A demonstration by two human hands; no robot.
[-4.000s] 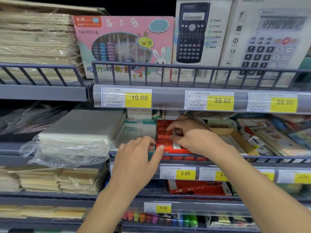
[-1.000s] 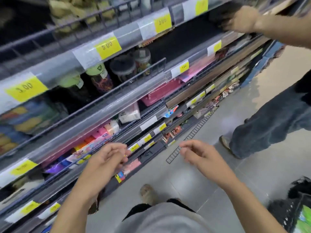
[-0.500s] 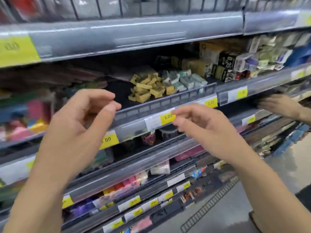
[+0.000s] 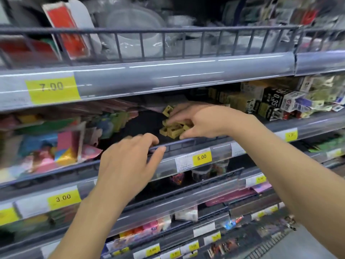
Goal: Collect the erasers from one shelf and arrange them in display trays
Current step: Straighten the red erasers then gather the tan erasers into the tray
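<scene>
Both hands work at the grey metal shelf [image 4: 214,144]: the right hand [image 4: 203,120] reaches over the low wire rail, fingers and thumb curled round a loose heap of small yellow-tan boxed erasers [image 4: 172,128] at the shelf front, while the left hand [image 4: 128,161] hovers just outside the rail, fingers relaxed and holding nothing. Scooping so many at once, a few erasers could likely slip out, tumbling over the rail to lower shelves or scattering back into the dark gap behind.
</scene>
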